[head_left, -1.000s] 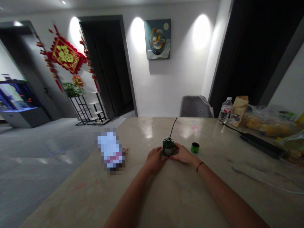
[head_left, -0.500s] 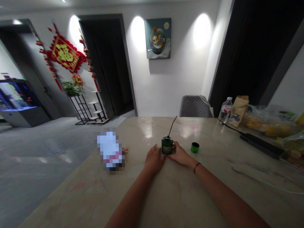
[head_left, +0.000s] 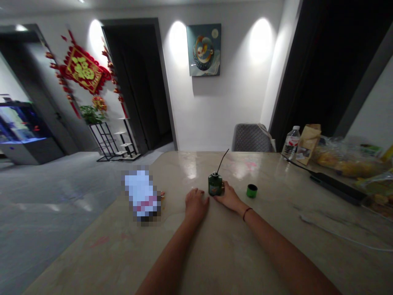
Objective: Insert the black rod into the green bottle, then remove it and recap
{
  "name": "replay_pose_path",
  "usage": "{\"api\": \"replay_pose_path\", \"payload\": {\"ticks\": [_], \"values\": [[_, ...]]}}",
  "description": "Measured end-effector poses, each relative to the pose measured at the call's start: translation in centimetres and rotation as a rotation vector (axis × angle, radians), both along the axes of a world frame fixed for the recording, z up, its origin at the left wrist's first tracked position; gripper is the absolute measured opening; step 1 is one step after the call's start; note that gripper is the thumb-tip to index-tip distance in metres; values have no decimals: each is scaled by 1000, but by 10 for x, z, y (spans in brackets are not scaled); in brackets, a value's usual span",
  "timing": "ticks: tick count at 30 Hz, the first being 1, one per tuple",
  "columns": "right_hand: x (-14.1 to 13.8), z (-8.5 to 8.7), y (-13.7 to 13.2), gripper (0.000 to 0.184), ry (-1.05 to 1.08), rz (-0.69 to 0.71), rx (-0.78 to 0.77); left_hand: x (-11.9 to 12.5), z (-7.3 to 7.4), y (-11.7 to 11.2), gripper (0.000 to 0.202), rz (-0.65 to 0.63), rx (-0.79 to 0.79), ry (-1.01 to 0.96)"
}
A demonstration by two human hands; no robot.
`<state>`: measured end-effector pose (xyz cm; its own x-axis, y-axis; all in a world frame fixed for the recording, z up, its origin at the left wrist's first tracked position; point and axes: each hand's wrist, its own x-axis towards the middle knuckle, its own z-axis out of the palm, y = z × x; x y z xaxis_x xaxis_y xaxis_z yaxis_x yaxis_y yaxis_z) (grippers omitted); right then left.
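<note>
A small dark green bottle (head_left: pixel 215 185) stands upright on the table, with a thin black stick (head_left: pixel 222 160) slanting up to the right out of its neck. Around the bottle's right and near side curls my right hand (head_left: pixel 229 196), its fingers partly hidden behind the glass. My left hand (head_left: pixel 196 203) rests on the tabletop just left of the bottle, fingers stretched forward and holding nothing. To the right of my right hand, a green cap (head_left: pixel 251 190) sits on the table, its hollow side up.
A pixelated pale object (head_left: pixel 141 193) lies at the table's left edge. On the right are a water bottle (head_left: pixel 291 142), a paper bag (head_left: pixel 308 143), plastic-bagged food (head_left: pixel 350 162), a black power strip (head_left: pixel 337 187) and a white cable (head_left: pixel 340 236). A grey chair (head_left: pixel 253 138) stands beyond the table (head_left: pixel 233 254).
My left hand has come away from the bottle and now lies flatter on the table. The bottle and my right hand have shifted slightly left and away from me.
</note>
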<state>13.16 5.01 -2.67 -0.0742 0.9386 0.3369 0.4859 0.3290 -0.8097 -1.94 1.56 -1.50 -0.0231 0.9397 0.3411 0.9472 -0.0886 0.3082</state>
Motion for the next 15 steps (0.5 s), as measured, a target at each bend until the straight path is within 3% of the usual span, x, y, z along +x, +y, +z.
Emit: {"api": "replay_pose_path", "payload": {"ticks": [6,15], "values": [[0,4,8,52,-13,-44,-16,1,4,-3,31,-23,-21,16],[3,-7,38,56,14,-49,-48,-1,1,-2,29,-60,-16,66]]}}
